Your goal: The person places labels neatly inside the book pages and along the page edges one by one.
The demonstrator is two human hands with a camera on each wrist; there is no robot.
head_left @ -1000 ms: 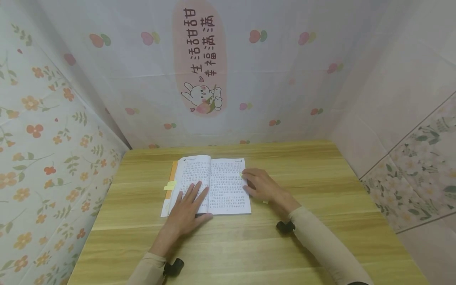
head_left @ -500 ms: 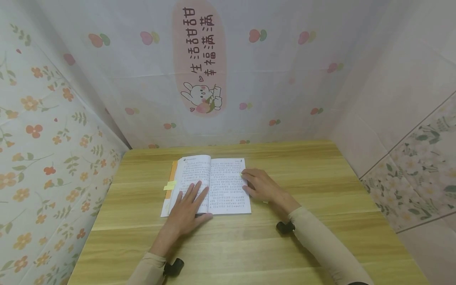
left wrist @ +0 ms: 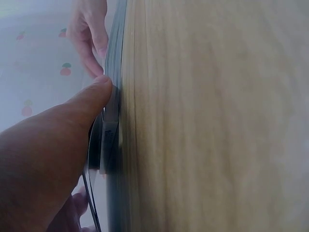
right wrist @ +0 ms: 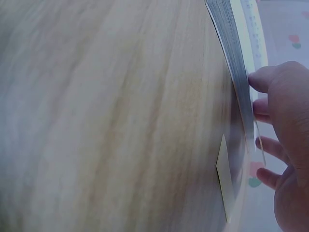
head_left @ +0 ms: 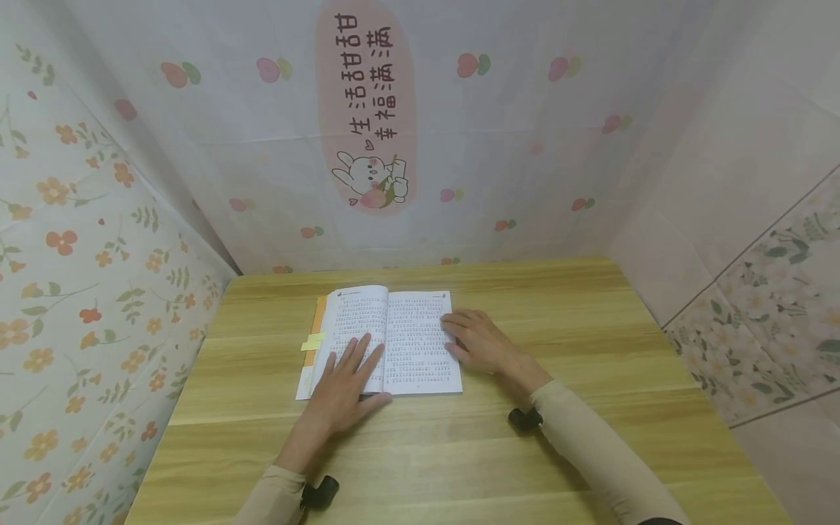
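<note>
An open book (head_left: pixel 420 357) lies on the wooden table, printed pages facing up. My left hand (head_left: pixel 344 390) rests spread on its left page, the thumb by the bottom edge near the spine. My right hand (head_left: pixel 482 343) is at the book's right edge, its fingertips on the right page. In the right wrist view, its thumb touches the page edge, apart from the loosely bent fingers. A thin pale strip (right wrist: pixel 261 145), like a sticky note, shows at those fingertips, mostly hidden.
Yellow sticky tabs (head_left: pixel 313 341) stick out from the book's left side over an orange cover flap. A pale yellow slip (right wrist: pixel 223 179) lies on the table (head_left: pixel 420 459) near the right hand. Patterned cloth (head_left: pixel 512 146) hangs behind the table.
My right fingertips have slid slightly left onto the page, covering the small yellow patch seen there before. The left hand and the book have stayed in place.
</note>
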